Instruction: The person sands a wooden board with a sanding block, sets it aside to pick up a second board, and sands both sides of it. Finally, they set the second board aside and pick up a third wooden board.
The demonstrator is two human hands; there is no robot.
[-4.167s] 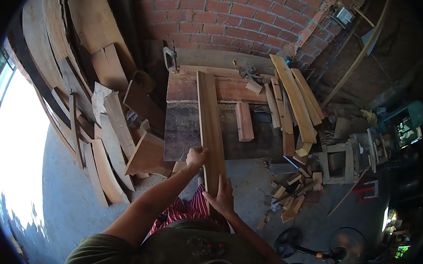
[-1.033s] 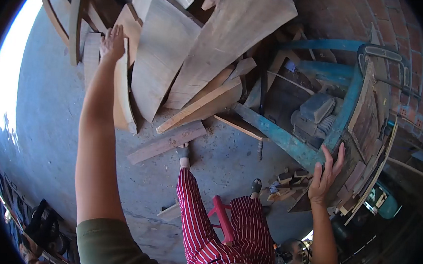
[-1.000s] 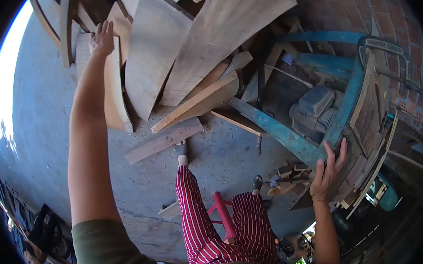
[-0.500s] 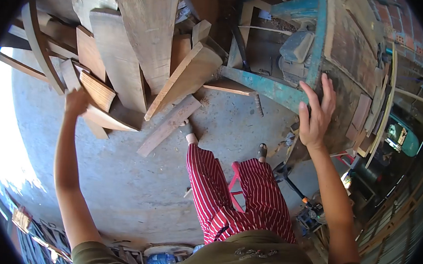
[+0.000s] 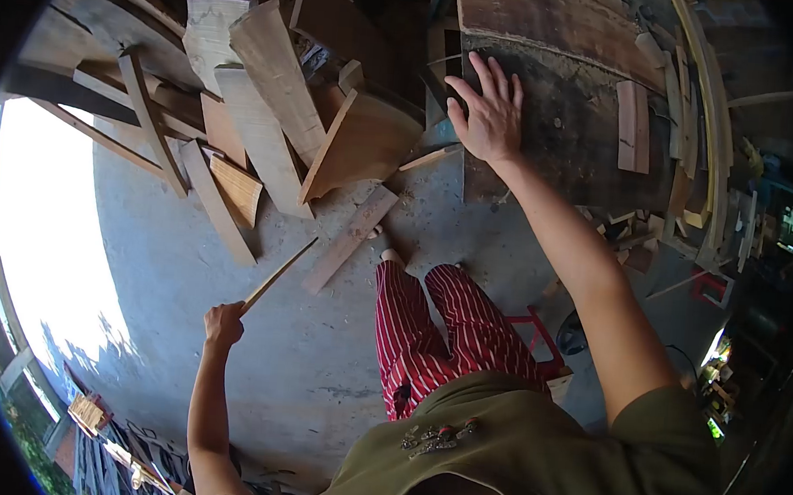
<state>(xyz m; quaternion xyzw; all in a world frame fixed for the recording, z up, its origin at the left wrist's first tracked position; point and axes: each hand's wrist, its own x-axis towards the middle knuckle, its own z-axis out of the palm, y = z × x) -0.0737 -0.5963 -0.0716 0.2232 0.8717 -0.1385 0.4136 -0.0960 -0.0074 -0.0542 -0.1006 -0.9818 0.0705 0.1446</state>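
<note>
My left hand [image 5: 224, 324] is closed round one end of a wooden board [image 5: 278, 278], held out over the concrete floor. That board shows nearly edge-on, so it looks like a thin strip. On the dark, worn wooden tabletop [image 5: 551, 148] my right hand [image 5: 490, 116] lies with its fingers spread and nothing in it. A short wooden block [image 5: 634, 126] sits on the same top, to the right of that hand.
Boards and offcuts [image 5: 271, 138] lean in a heap at the upper left. A loose plank [image 5: 351, 238] lies on the floor by my foot. Behind my legs stands a red plastic stool [image 5: 537, 340]. Long strips [image 5: 701, 103] line the tabletop's right side.
My left hand has drawn the board out of the heap and back toward my body. The right hand has moved further onto the tabletop as my view shifted.
</note>
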